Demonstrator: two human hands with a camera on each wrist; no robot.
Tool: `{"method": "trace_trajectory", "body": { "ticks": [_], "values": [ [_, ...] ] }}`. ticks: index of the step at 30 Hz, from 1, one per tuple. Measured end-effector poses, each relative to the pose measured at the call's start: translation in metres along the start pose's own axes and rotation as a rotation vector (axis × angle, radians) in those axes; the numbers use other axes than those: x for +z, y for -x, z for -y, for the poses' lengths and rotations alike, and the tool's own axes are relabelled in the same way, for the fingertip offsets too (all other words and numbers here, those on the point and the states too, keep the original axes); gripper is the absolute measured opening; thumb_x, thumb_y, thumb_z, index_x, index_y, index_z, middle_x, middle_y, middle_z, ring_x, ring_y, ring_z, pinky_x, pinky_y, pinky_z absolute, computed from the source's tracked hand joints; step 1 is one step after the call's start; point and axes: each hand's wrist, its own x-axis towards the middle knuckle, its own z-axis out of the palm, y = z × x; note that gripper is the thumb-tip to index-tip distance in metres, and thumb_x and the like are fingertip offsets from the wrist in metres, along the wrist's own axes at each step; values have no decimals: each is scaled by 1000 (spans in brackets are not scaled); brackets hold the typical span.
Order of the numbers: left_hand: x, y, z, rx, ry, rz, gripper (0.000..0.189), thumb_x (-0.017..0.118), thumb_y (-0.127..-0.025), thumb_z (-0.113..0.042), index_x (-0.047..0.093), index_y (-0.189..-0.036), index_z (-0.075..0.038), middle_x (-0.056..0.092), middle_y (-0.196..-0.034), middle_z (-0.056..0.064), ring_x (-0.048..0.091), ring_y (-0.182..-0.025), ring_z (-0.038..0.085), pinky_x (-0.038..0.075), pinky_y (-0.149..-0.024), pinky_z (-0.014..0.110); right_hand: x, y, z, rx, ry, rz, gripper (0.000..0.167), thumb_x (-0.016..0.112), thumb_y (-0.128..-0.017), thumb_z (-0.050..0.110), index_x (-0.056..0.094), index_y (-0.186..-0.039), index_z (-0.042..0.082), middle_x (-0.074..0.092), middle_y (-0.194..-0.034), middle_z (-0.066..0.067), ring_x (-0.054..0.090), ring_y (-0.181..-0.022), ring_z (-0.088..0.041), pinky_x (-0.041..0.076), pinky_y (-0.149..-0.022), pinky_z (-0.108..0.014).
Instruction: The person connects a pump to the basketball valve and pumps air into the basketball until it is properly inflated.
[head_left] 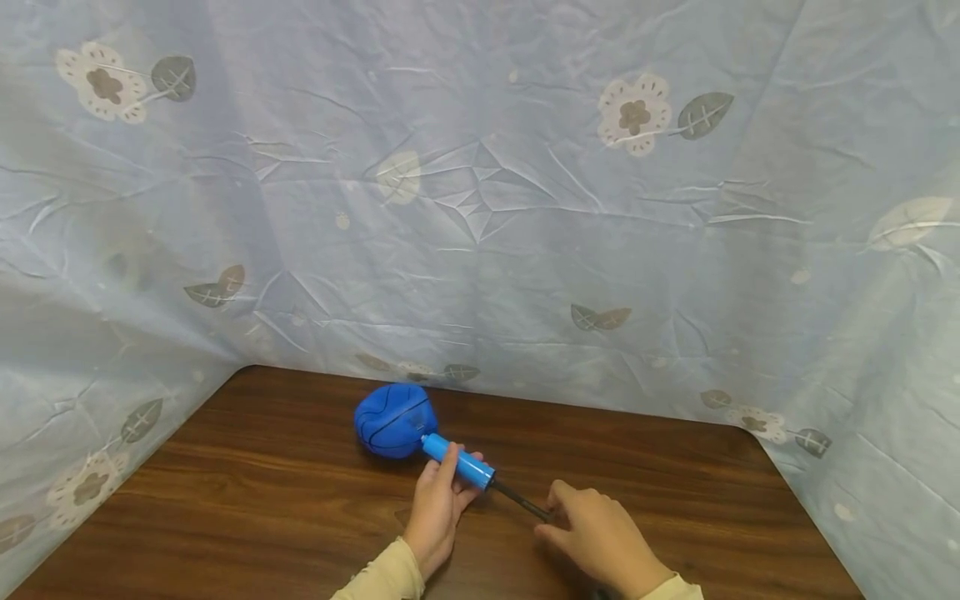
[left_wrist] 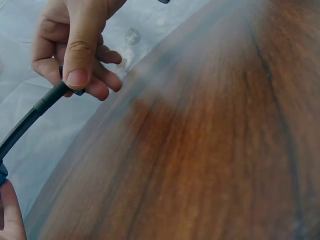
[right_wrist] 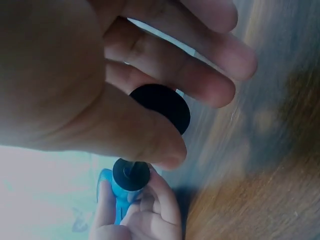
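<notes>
Right hand [head_left: 596, 532], at lower right of the frame, pinches the black handle [right_wrist: 165, 106] of the drawn-out rod [head_left: 521, 499], while the left hand [head_left: 437, 506] grips the blue pump [head_left: 463, 463] at lower centre. This pump seems already joined to the dented ball [head_left: 393, 418], left of centre; inflating looks unfinished.

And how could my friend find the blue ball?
Find the brown table and look near its far edge, left of the middle. The ball sits there, by the tip of the blue pump. Unlike that long, shiny pump, it's roundish with black lines.
</notes>
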Motion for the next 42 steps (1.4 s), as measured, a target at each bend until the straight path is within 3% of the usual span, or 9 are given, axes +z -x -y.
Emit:
{"method": "trace_trajectory", "body": {
  "ticks": [8,16,19,26,29,33,42],
  "values": [
    [4,6,3,-84,-16,96,72,42,-111,-46,24,-150,11,51,-148,29,53,-138,33,48,-111,44,0,-2,0,-41,3,-9,28,85,-86,30,60,-96,19,64,-80,16,50,-63,3,45,-55,-21],
    [16,19,11,-120,-14,207,78,46,-109,-50,23,-149,12,52,-146,28,52,-139,36,48,-111,45,1,-3,3,-95,-28,-18,27,84,-86,28,61,-97,20,70,-88,12,62,-73,0,54,-64,-20],
    [19,22,12,-138,-9,217,79,48,-108,-50,23,-149,12,52,-146,27,52,-139,36,48,-110,44,2,-3,3,-94,-37,-11,26,83,-87,29,61,-98,20,72,-92,10,65,-77,-1,55,-66,-20],
    [19,18,12,-107,-5,208,69,41,-111,-48,24,-146,9,51,-145,28,51,-138,38,50,-108,44,5,-5,3,-75,-62,-25,26,83,-88,31,60,-95,21,66,-84,16,51,-66,4,48,-58,-20],
    [19,16,10,-100,-9,194,67,39,-112,-46,25,-147,9,52,-144,28,53,-137,38,51,-107,45,5,-6,3,-83,-54,-48,26,83,-89,32,59,-94,22,65,-82,17,53,-66,4,48,-57,-19],
    [19,14,9,-73,-15,148,69,40,-112,-48,26,-147,10,54,-143,28,55,-135,36,53,-104,44,5,-5,3,-99,-39,-69,25,82,-89,29,59,-94,22,65,-81,15,53,-63,3,47,-55,-19],
    [9,6,4,10,-25,37,67,40,-111,-50,30,-144,7,60,-136,24,61,-126,28,56,-98,39,3,-2,3,-51,-18,-60,22,80,-89,22,59,-93,21,50,-68,19,34,-50,4,33,-42,-18]
  ]
}}
